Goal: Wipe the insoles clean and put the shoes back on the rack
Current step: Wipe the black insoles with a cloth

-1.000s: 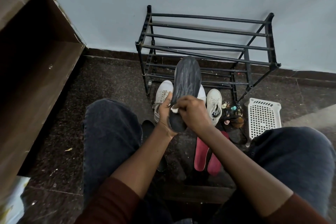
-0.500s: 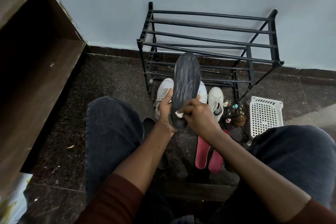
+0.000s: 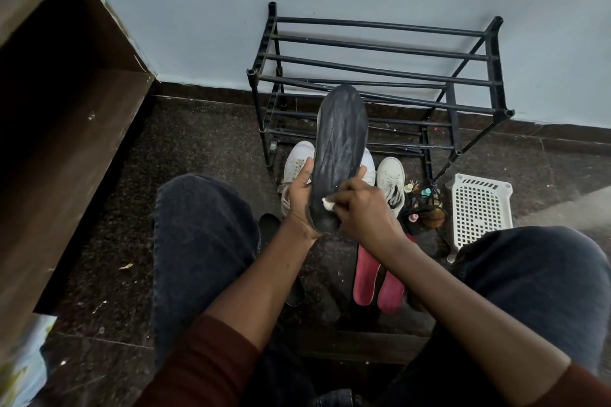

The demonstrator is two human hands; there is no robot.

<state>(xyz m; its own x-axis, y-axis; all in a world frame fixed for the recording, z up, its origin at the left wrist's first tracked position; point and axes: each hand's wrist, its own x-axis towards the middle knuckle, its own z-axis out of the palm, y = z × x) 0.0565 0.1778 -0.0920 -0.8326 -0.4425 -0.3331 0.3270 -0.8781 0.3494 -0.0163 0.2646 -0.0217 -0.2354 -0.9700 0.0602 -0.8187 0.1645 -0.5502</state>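
I have one view: head cam, wide-angle, facing forward and down, close over left hand (image 3: pixel 299 205) and right hand (image 3: pixel 365 210), rack (image 3: pixel 380 53) beyond them.

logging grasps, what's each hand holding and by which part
The left hand holds the dark insole around its heel end, toe end up. The right hand pinches a small white wipe, mostly hidden in its fingers, against the insole's heel.

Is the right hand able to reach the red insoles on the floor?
Probably yes: the red insoles lie uncovered just below the right hand, though it is busy pinching a white wipe against the dark insole.
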